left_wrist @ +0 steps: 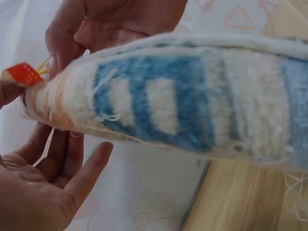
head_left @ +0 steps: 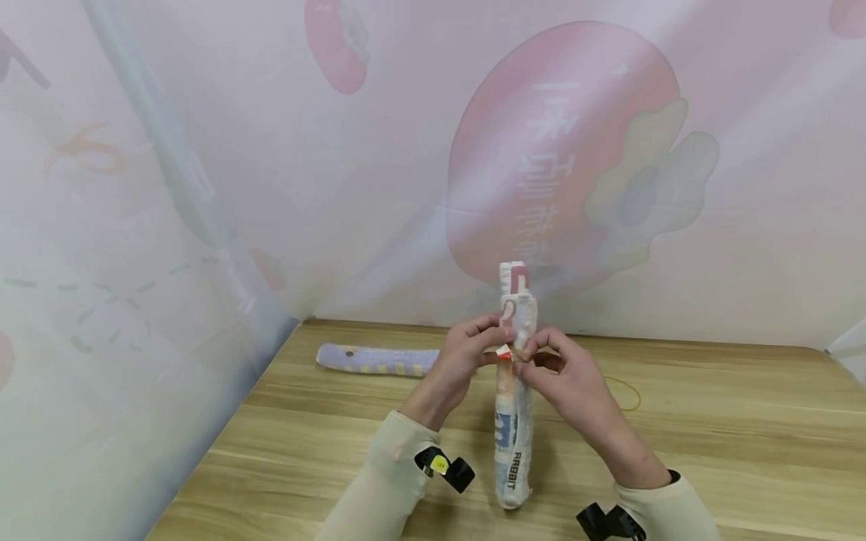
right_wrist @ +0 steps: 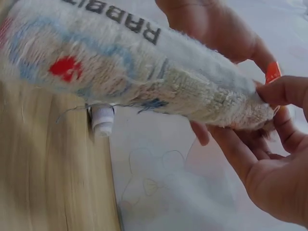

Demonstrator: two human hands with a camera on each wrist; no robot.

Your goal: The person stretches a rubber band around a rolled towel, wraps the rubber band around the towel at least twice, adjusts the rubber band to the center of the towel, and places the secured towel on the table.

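Observation:
A rolled towel printed with "RABBIT" and blue and white stripes stands upright on the wooden table. Both hands meet at its middle, where a small red tag sticks out. My left hand pinches the roll by the tag from the left. My right hand pinches it from the right. In the left wrist view the towel narrows toward the tag, my left hand lies under it, and a thin yellow strand shows beside the tag. The right wrist view has my right hand gripping the towel near the tag.
A second rolled towel, pale purple with yellow stripes, lies at the table's back left. A yellow rubber band lies on the wood right of my hands. Printed fabric sheets wall in the back and left. A small white cap shows below the towel.

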